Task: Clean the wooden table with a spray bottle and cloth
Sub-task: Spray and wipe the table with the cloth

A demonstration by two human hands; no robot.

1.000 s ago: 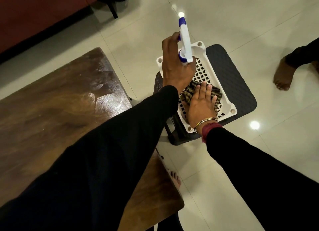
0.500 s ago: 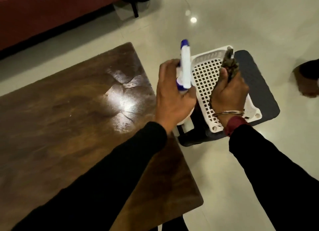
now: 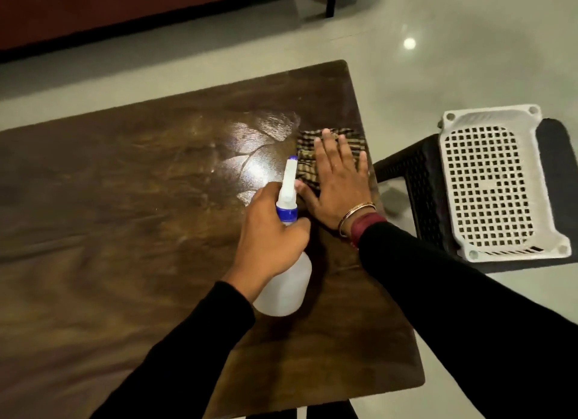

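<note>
The left hand [image 3: 269, 231] is wrapped around the neck of the spray bottle [image 3: 286, 274], fingers closed on it just under the blue collar. The bottle is white and tilted, with the nozzle pointing away from the person, over the table [image 3: 125, 231]; whether its base touches the wood I cannot tell. The right hand [image 3: 339, 181] lies flat on the cloth [image 3: 308, 151] with the fingers stretched out and a little apart — it presses the cloth, it does not grip it. The cloth is checked, dark and yellowish, and lies on the table near the right edge, just beside a wet, shiny patch. Both sleeves are black, and a bangle [image 3: 355, 213] sits on the right wrist. On the floor at the right stands a dark stool [image 3: 419, 181] — a white basket [image 3: 491, 181] rests on top of it.
</note>
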